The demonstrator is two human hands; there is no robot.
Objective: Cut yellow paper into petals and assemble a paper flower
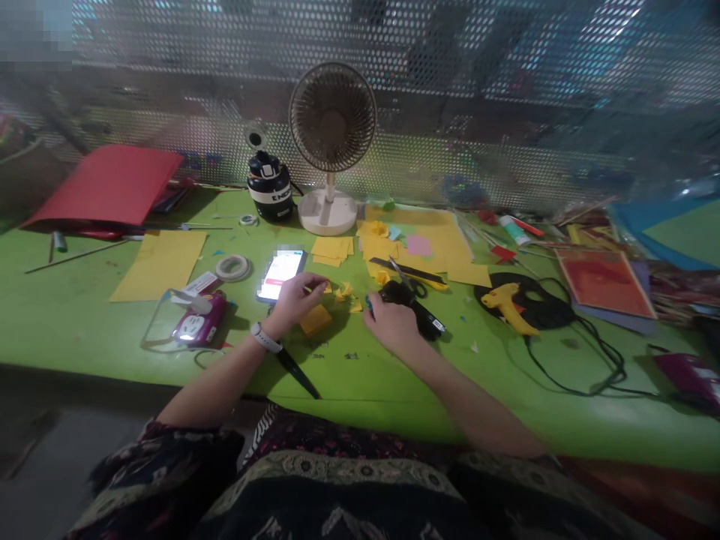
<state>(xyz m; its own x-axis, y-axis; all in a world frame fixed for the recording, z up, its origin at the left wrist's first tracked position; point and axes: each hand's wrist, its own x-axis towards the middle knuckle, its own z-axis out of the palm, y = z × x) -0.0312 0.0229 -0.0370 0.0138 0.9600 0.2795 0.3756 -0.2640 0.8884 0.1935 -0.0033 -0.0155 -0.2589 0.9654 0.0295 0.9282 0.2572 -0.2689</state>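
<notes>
Dark patterned clothing fills the bottom edge, closest to the lens; beyond it I get the green table with both forearms reaching over it; left hand sits just beside the lit phone, fingers bent and partly curled, tips at the edge of the small yellow paper pieces; from my end I cannot tell whether they pinch one; right hand lies palm down, fingers curled under, something small and blue at the fingertips; how tight the hold is, I can't tell; the crumpled paper pieces lie on the table between both hands; yellow block just below the left hand; pale wristband on the left wrist, black strip beside it; black object by the right hand, partly hidden from me; scissors and a yellow-handled cutter just above that; farther back I log a fan and a dark bottle; tape roll and purple socket block on the left; yellow glue gun on the right, resting on a black round mat.
</notes>
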